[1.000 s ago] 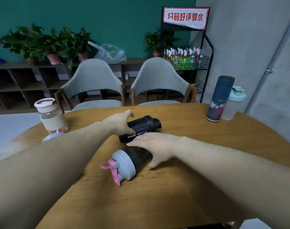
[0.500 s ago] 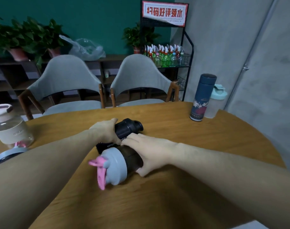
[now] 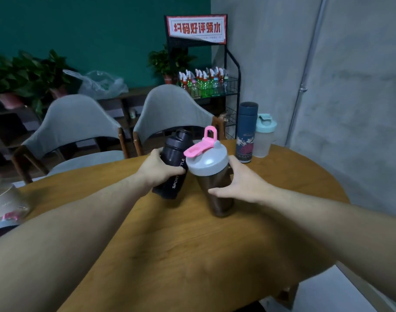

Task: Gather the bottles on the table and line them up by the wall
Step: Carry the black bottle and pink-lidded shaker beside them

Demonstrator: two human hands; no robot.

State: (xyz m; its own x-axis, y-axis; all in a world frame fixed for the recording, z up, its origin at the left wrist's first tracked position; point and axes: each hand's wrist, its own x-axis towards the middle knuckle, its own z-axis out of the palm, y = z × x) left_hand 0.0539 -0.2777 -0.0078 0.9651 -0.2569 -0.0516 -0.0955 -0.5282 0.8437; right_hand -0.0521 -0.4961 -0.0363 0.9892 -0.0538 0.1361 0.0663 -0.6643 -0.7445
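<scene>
L hand (image 3: pixel 157 171) wraps black sport bottle (image 3: pixel 173 168), tilted, lifted off table (image 3: pixel 192 244). R hand (image 3: pixel 242 184) clasps upright shaker bottle (image 3: pixel 211 181), just beside it.

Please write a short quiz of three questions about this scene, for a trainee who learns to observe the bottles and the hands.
1. True or false: the left hand holds the black sport bottle.
2. Which lid does the shaker in the right hand have?
A. teal
B. grey with a pink flap
C. white
3. Fill in: by the wall, the dark blue flask stands beside a clear bottle with a ____ lid.

Key
1. True; its fingers wrap the body, and the bottle is tilted.
2. B
3. teal (light blue-green)
</scene>
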